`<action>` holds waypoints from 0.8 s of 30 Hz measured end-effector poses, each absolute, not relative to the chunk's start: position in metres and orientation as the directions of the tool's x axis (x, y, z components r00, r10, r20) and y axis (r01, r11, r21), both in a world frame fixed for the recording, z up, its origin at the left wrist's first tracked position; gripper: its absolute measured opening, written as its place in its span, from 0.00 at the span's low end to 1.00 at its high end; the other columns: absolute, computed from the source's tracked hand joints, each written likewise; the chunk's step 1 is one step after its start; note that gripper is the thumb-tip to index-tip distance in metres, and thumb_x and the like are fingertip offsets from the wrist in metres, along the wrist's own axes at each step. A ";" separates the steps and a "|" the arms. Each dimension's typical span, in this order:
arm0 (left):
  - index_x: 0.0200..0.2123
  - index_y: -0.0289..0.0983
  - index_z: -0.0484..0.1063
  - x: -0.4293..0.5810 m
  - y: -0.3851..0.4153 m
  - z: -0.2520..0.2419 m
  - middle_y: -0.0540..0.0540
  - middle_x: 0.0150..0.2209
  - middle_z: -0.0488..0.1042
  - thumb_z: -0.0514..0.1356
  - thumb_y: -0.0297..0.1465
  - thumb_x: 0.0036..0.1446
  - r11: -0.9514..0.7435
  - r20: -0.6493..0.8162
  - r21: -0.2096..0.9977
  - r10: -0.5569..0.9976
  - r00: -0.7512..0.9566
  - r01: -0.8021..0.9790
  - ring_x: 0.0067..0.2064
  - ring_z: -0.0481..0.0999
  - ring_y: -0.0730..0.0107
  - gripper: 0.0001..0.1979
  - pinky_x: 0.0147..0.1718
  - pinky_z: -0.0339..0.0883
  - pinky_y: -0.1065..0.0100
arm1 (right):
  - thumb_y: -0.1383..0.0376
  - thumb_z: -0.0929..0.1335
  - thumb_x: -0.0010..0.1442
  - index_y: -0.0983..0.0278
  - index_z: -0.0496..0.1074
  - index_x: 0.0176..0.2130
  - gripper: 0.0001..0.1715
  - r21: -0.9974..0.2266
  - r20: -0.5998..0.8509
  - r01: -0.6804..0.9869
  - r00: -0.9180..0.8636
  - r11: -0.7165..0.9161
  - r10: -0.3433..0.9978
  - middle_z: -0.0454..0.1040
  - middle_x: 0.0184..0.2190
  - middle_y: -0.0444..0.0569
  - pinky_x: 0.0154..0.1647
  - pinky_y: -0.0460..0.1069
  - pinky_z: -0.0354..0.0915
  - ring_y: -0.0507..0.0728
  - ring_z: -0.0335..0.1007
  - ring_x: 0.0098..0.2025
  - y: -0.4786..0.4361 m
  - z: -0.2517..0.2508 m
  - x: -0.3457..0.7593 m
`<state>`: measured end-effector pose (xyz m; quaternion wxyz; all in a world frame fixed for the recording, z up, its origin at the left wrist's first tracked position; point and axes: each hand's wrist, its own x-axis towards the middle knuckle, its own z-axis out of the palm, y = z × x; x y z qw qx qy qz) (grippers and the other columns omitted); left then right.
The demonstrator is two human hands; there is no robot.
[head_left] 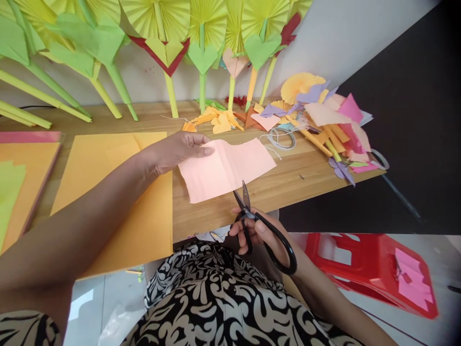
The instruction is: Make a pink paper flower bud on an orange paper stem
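My left hand pinches the upper left part of a pale pink sheet of paper, thumb on top. The sheet has a wavy upper edge and a faint crease, and it is held over the wooden table. In my right hand is a pair of black-handled scissors, my fingers through the loops. Its blades are spread apart and point up at the lower edge of the pink paper. Whether the tips touch the paper I cannot tell.
Orange paper sheets lie at the left of the table. Paper fan flowers on stems lean against the wall. A heap of coloured paper scraps and a tape roll are at the right. A red plastic stool stands below.
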<state>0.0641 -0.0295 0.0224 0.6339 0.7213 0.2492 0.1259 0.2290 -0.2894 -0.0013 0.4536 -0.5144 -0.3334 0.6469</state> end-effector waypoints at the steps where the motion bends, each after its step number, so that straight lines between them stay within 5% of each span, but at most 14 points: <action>1: 0.39 0.36 0.77 0.064 -0.030 0.023 0.43 0.37 0.81 0.66 0.43 0.55 -0.055 -0.141 0.979 0.517 0.844 0.197 0.35 0.80 0.66 0.17 0.33 0.76 0.65 | 0.44 0.65 0.64 0.62 0.67 0.58 0.33 -0.898 -0.363 -0.251 -0.045 -0.362 0.931 0.74 0.41 0.53 0.35 0.49 0.74 0.53 0.69 0.35 -0.288 0.000 0.228; 16: 0.46 0.36 0.78 0.066 -0.035 0.024 0.43 0.43 0.82 0.71 0.40 0.51 0.194 -0.257 0.964 0.492 0.832 0.182 0.44 0.81 0.62 0.21 0.46 0.74 0.64 | 0.45 0.64 0.65 0.64 0.66 0.58 0.33 -0.937 -0.286 -0.195 -0.045 -0.289 0.957 0.74 0.35 0.48 0.26 0.46 0.67 0.49 0.68 0.26 -0.273 0.004 0.228; 24: 0.48 0.39 0.79 0.064 -0.032 0.020 0.45 0.44 0.82 0.70 0.39 0.53 0.183 -0.240 0.968 0.485 0.841 0.171 0.48 0.80 0.61 0.20 0.50 0.71 0.62 | 0.45 0.64 0.66 0.65 0.67 0.58 0.32 -0.952 -0.260 -0.149 -0.059 -0.266 0.964 0.72 0.34 0.48 0.23 0.45 0.65 0.48 0.65 0.23 -0.271 0.006 0.230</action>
